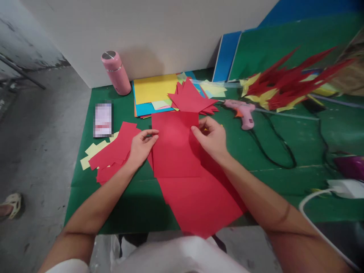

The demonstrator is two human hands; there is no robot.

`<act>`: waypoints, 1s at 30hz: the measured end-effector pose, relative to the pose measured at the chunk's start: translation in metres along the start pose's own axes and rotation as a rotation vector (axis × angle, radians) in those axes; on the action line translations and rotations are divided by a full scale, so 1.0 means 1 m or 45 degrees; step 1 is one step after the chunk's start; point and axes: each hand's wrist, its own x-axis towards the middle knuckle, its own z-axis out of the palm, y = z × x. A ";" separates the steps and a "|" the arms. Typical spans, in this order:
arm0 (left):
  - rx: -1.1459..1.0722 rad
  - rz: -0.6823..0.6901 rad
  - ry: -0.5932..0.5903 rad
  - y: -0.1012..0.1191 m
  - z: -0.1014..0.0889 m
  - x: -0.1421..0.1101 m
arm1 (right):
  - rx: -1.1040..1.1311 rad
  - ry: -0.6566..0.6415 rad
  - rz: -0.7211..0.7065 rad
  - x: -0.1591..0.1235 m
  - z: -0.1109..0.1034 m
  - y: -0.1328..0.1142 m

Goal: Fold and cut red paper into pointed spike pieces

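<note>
Between my hands is a red sheet of paper [176, 148], held by its two side edges above larger red sheets [201, 204]. My left hand [143, 147] pinches the left edge between thumb and fingers. On the opposite edge, my right hand [212, 137] grips the paper with thumb and bent fingers. Just beyond the sheet lies a stack of pointed red paper cutouts [191, 96]. Red paper scraps [115, 149] and pale yellow scraps [95, 149] lie left of my left hand.
A pink bottle [117, 74] and a phone [102, 119] stand and lie at left. Coloured paper [156, 89] is at the back. To the right are a pink glue gun [241, 112] with a black cord, red-yellow paper flames [287, 85] and a white plug [347, 188].
</note>
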 end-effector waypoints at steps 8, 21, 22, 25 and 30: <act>-0.135 0.038 -0.014 -0.009 0.010 -0.006 | -0.247 -0.169 -0.628 -0.013 0.000 -0.006; -0.340 0.110 0.011 -0.016 0.009 -0.002 | -0.084 -0.716 -0.508 -0.016 -0.001 -0.027; -0.363 0.130 0.014 -0.016 0.009 -0.001 | 0.016 -0.718 -0.356 -0.010 -0.004 -0.028; -0.392 0.171 -0.019 -0.016 0.011 -0.002 | 0.380 -0.822 0.160 0.006 -0.010 -0.030; -0.313 0.237 -0.051 -0.016 0.015 -0.006 | 0.550 -1.086 0.738 0.018 -0.005 -0.030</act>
